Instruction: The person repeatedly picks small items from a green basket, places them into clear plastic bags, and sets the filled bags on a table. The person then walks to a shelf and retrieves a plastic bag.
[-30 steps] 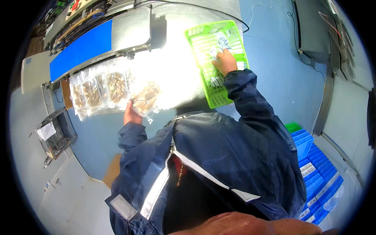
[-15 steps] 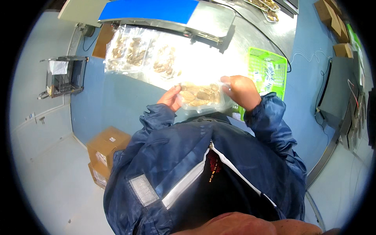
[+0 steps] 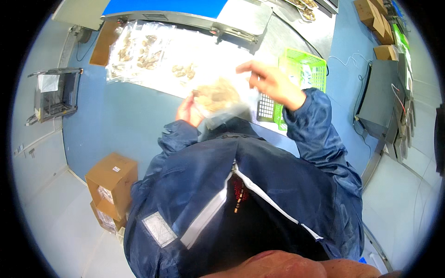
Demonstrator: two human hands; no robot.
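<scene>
At the table's edge (image 3: 160, 87), left hand (image 3: 189, 112) holds a bag (image 3: 217, 98) (blurred).

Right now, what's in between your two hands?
In the head view, a clear, blurred package of brownish pieces lies between the left hand, which holds it, and the right hand.

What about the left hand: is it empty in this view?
No: the left hand holds a clear package with brownish contents by its left side.
</scene>
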